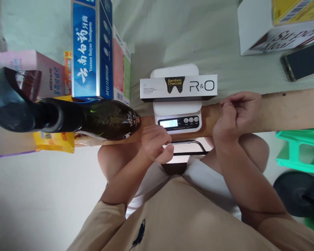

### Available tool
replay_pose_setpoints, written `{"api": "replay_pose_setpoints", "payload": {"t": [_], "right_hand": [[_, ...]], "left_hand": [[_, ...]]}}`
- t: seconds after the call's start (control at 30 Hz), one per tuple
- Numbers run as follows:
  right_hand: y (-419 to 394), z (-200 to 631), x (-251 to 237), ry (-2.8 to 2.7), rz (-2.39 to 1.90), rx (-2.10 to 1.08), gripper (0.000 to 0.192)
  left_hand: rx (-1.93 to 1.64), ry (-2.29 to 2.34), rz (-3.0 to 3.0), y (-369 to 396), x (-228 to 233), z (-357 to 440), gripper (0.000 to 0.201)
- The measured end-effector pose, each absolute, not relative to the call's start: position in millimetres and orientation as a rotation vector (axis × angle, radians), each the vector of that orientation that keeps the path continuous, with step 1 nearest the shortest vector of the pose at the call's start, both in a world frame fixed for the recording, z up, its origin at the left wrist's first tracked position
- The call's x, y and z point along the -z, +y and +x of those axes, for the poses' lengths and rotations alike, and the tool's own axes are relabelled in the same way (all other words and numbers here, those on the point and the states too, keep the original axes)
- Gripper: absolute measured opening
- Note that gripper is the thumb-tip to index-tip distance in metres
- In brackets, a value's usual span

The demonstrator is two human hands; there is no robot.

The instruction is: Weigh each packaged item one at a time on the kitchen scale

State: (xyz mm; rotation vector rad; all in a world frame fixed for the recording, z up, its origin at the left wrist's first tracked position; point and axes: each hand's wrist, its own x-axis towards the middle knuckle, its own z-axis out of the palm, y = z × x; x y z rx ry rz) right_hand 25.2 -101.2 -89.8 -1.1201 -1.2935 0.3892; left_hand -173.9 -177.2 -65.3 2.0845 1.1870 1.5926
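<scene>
A small white kitchen scale (177,129) sits on the wooden board, its lit display showing what looks like 121. Across its platform lies a toothpaste box (178,87), white with a black "Bamboo Charcoal" patch and "R&O" lettering. My left hand (157,143) is curled into a loose fist at the board's front edge, just left of the scale's display, with nothing seen in it. To the right of the scale, my right hand (232,116) rests on the board with its fingers folded in; no object shows in it. Neither hand touches the toothpaste box.
A dark pump bottle (107,120) stands at left, before a tall blue toothpaste box (85,52), a pink box (47,76) and a yellow packet (54,139). Toward the back right are a white carton (253,28) and a phone (305,61). A green stool (294,150) stands at right.
</scene>
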Motion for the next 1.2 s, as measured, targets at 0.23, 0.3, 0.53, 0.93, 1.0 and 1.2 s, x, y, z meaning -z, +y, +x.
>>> {"api": "replay_pose_setpoints", "payload": {"t": [0.23, 0.3, 0.53, 0.93, 1.0, 1.2], "right_hand": [[-98, 25, 94, -1.305, -1.124, -0.358, 0.011], [-97, 28, 96, -1.324, -1.103, -0.310, 0.011], [-90, 35, 51, -1.776, -1.008, 0.028, 0.007], [-20, -10, -15, -2.905, -1.413, -0.305, 0.044], [-13, -18, -28, -2.923, -1.449, -0.275, 0.035], [12, -73, -60, -2.869, -1.089, -0.326, 0.022]], "left_hand": [[-1.570, 1.211, 2.088, -176, 65, -175, 0.049], [-1.578, 1.207, 2.090, -176, 65, -175, 0.049], [-1.606, 1.187, 2.105, -176, 54, -178, 0.048], [-1.725, 1.132, 2.124, -188, 50, -190, 0.040], [-1.758, 1.118, 2.095, -189, 47, -192, 0.041], [-1.823, 1.079, 2.066, -190, 41, -187, 0.044]]}}
